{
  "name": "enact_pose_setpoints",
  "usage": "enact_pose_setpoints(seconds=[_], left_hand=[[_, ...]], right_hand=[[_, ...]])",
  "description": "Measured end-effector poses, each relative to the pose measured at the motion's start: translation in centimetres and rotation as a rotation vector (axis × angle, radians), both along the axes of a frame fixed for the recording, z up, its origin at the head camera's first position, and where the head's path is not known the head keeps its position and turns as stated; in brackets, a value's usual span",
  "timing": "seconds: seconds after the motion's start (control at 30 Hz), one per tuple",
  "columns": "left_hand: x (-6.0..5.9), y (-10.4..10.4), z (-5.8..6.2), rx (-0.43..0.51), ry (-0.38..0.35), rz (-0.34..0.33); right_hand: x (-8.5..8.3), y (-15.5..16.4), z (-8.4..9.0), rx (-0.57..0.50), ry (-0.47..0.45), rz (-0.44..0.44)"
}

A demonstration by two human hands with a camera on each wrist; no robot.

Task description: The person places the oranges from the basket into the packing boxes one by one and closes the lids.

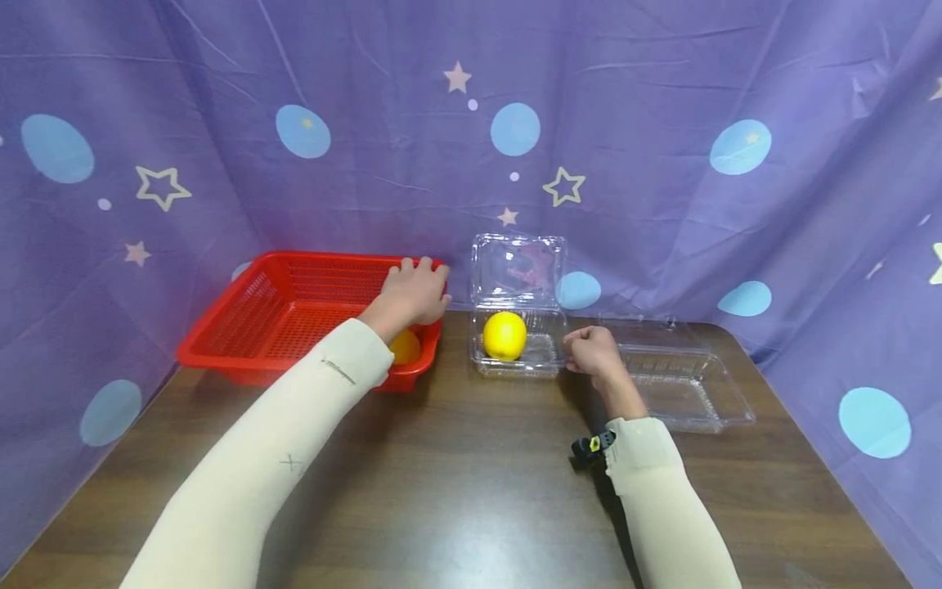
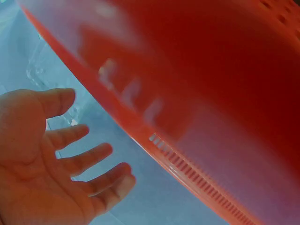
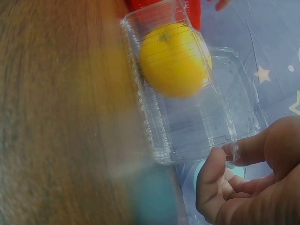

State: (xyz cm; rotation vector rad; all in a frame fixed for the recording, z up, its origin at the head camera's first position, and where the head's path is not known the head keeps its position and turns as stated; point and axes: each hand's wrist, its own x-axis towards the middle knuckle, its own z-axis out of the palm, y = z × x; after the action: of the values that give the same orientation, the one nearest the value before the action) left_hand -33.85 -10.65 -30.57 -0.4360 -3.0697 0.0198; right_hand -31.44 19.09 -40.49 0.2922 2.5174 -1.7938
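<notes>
A: Where's the yellow fruit (image 1: 504,335)?

B: In the tray of the open clear clamshell box (image 1: 515,360), near the back of the wooden table (image 1: 471,474). The box's lid (image 1: 518,270) stands upright behind it, against the purple cloth (image 1: 662,123).

A: And the right hand (image 1: 593,352)?

B: Just at the box's three o'clock side, level with the fruit. The fruit sits at about nine o'clock from that hand, close but not touching it. In the right wrist view, the thumb (image 3: 211,180) and a finger (image 3: 255,145) pinch the corner rim of the box, with the other fingers curled in.

A: The left hand (image 1: 414,293)?

B: It is over the right rim of the red basket (image 1: 287,315), at roughly ten o'clock from the fruit, with the box's left wall between them. In the left wrist view its fingers (image 2: 84,159) are spread and relaxed, holding nothing, the basket's slotted wall just beside them. Whether the palm actually rests on the rim I cannot tell.

A: Anything in the basket?

B: A second yellow fruit (image 1: 405,347), at the basket's near right corner, partly hidden behind the left forearm, at about six o'clock from the left hand.

A: What else is around?

B: Another clear clamshell box (image 1: 673,384) lies at the right hand's three o'clock, just beside it. A black wrist strap (image 1: 591,446) shows at the cuff of the cream sleeve (image 1: 662,507).
</notes>
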Motion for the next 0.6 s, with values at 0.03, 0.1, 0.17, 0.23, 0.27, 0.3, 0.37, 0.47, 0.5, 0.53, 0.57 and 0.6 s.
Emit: enact_pose_setpoints(seconds=[0.03,0.1,0.17,0.23,0.27,0.3,0.37,0.47,0.5,0.53,0.57,0.6], left_hand=[[0.0,-0.3,0.0,-0.003,-0.017,0.004],[0.0,-1.0,0.1,0.001,-0.05,0.016],[-0.1,-1.7,0.0,0.014,-0.076,0.031],[-0.4,-2.3,-0.2,0.031,-0.103,0.047],[-0.5,-2.5,-0.2,0.038,-0.117,0.053],[-0.6,-2.7,-0.3,0.042,-0.133,0.059],[-0.8,-3.0,-0.4,0.05,-0.176,0.071],[-0.9,-3.4,-0.8,0.065,-0.244,0.082],[-0.9,-3.5,-1.0,0.069,-0.263,0.085],[-0.9,-3.7,-1.2,0.07,-0.277,0.085],[-0.8,-3.8,-1.4,0.073,-0.289,0.087],[-0.8,-4.0,-1.7,0.075,-0.296,0.088]], right_hand=[[0.0,0.1,0.0,-0.003,0.001,-0.001],[0.0,0.1,-0.1,-0.006,0.003,0.0],[0.0,0.1,-0.1,-0.005,0.005,0.004],[0.0,0.1,-0.1,-0.007,0.005,0.006],[0.0,0.0,-0.1,-0.007,0.005,0.006],[0.0,0.0,-0.1,-0.007,0.006,0.005],[0.0,0.0,0.0,-0.011,0.006,0.004],[-0.1,0.1,0.0,-0.013,0.001,0.0],[-0.1,0.1,0.0,-0.012,0.0,0.001],[-0.1,0.1,0.0,-0.012,0.0,0.002],[-0.1,0.1,0.0,-0.01,0.0,0.004],[-0.1,0.1,0.0,-0.008,-0.002,0.003]])
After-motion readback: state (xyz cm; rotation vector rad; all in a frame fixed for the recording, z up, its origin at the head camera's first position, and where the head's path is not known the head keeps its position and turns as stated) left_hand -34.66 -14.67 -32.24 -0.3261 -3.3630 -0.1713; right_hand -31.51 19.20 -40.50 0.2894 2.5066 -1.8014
